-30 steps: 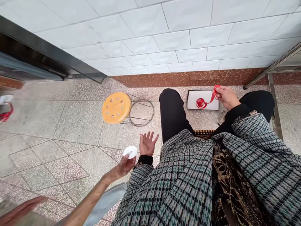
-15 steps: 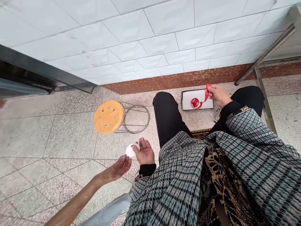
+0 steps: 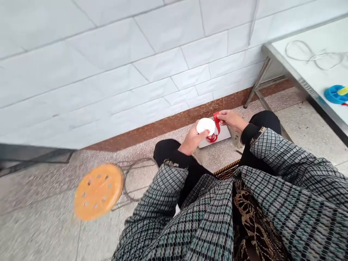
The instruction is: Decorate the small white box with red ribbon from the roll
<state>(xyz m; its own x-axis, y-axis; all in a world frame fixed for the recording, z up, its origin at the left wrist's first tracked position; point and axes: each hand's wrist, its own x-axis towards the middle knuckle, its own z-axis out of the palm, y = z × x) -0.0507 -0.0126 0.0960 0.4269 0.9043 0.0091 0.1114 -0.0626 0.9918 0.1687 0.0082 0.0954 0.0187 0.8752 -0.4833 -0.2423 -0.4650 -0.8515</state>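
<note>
In front of my knees, my left hand [image 3: 191,140] grips a white round disc [image 3: 205,125], with the thumb on its face. My right hand [image 3: 231,119] pinches the end of a red ribbon [image 3: 218,125] just to the right of the disc. The ribbon hangs down in a strip, and its lower loops lie over a shallow white box [image 3: 224,134] on the floor. The disc and my left hand hide part of the ribbon and of the box.
An orange stool [image 3: 99,192] with wire legs is on the floor at left. A metal-edged table [image 3: 290,69] at right bears a white cord [image 3: 315,56] and a blue round plastic item [image 3: 335,95]. A tiled wall [image 3: 168,65] rises in front.
My left hand has brought the white disc from beside the other person's hand over to the ribbon. That person's arm is out of view. The camera has turned right, showing the table.
</note>
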